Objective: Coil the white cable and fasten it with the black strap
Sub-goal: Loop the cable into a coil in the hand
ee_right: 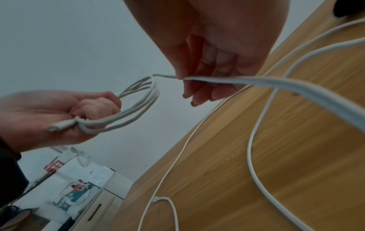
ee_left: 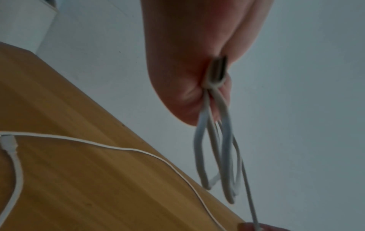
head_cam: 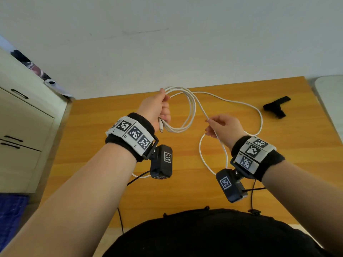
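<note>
Left hand: fist clenched round several loops of the white cable and its plug.
Right hand: pinches the loose strand.
Black strap: lies near the table's far right corner.

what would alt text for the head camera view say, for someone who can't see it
Seen from above, the left hand grips several loops of white cable while the right hand pinches the loose run of it. Both are raised over a wooden table. A black strap lies on the table, far right.
</note>
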Action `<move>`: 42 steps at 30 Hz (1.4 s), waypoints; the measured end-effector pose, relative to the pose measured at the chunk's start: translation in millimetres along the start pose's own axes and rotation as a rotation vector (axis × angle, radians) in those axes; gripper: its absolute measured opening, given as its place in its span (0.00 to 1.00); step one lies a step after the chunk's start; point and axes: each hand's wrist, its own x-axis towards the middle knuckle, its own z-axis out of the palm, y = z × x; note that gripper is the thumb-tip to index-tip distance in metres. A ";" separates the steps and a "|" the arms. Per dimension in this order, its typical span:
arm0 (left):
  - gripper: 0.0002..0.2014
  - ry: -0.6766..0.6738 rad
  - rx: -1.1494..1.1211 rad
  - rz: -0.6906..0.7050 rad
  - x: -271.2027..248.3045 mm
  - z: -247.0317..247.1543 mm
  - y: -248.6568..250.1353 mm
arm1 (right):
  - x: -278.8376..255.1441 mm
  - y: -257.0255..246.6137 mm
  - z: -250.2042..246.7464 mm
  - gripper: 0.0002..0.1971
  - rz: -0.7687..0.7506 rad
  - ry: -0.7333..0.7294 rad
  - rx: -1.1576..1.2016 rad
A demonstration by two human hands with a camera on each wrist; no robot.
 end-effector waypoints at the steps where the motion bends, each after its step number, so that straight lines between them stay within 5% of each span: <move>1: 0.17 0.004 -0.039 -0.006 1.6 0.2 1.5 | 0.1 -0.7 1.6 0.09 0.006 0.002 -0.013; 7: 0.21 -0.007 -0.379 -0.079 8.1 2.7 8.2 | -3.3 -1.3 20.4 0.14 0.050 -0.103 -0.175; 15: 0.22 0.047 -0.598 -0.005 19.6 3.4 21.0 | -12.6 -2.0 31.6 0.11 0.015 -0.301 -0.304; 20: 0.21 0.037 -0.608 0.061 28.3 5.4 20.6 | -10.6 -4.7 31.7 0.07 0.033 -0.217 -0.247; 25: 0.22 -0.024 -0.520 0.135 35.2 6.1 17.9 | -7.9 -12.8 28.7 0.12 -0.101 -0.137 -0.555; 33: 0.16 -0.054 -0.257 0.183 36.7 14.5 10.5 | -6.1 -38.3 30.3 0.27 -0.235 -0.296 -1.044; 38: 0.13 -0.093 0.132 0.330 36.5 15.5 -1.9 | -4.5 -47.4 28.0 0.13 -0.396 -0.233 -0.918; 42: 0.12 -0.108 0.444 0.470 32.9 12.9 -14.3 | -5.0 -53.9 24.3 0.06 -0.371 -0.196 -0.669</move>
